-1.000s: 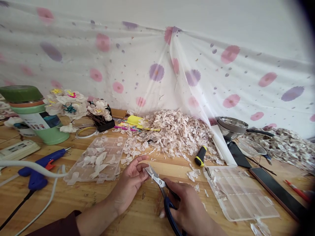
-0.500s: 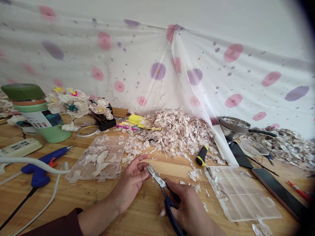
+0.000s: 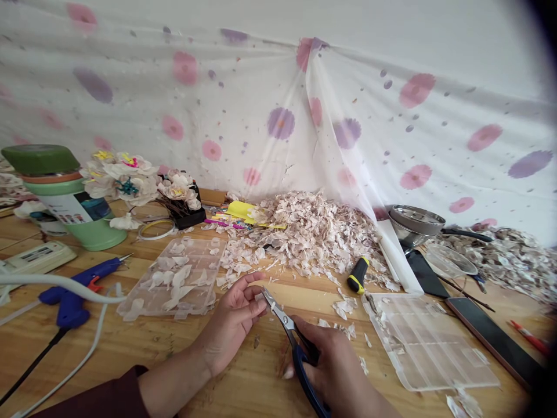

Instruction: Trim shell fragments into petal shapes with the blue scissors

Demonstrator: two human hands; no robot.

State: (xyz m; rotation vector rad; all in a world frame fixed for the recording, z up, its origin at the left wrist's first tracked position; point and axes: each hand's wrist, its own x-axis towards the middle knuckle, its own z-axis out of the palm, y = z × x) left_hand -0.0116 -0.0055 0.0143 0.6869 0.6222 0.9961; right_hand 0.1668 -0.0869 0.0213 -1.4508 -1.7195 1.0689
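My right hand (image 3: 331, 363) is closed round the dark blue handles of a pair of scissors (image 3: 287, 325), whose blades point up and left. My left hand (image 3: 237, 316) pinches a small pale petal piece (image 3: 260, 297) between thumb and fingers, right at the blade tips. Part of that piece is hidden by the fingers. Left of my left hand lies a clear compartment tray (image 3: 200, 261) with pale petals on it. Beyond both hands is a large heap of dry petals (image 3: 317, 232).
A blue glue gun (image 3: 72, 296), white cable, green container (image 3: 87, 215) and petal flowers (image 3: 126, 180) stand left. At right are a yellow-black tool (image 3: 358, 275), a second clear tray (image 3: 435, 342), a phone (image 3: 487, 337), a metal pan (image 3: 418, 219) and a red pen (image 3: 528, 337).
The scissor tips have shifted slightly at the fingers of my left hand. The rest of the scene looks nearly the same, with a slight shift of the view.
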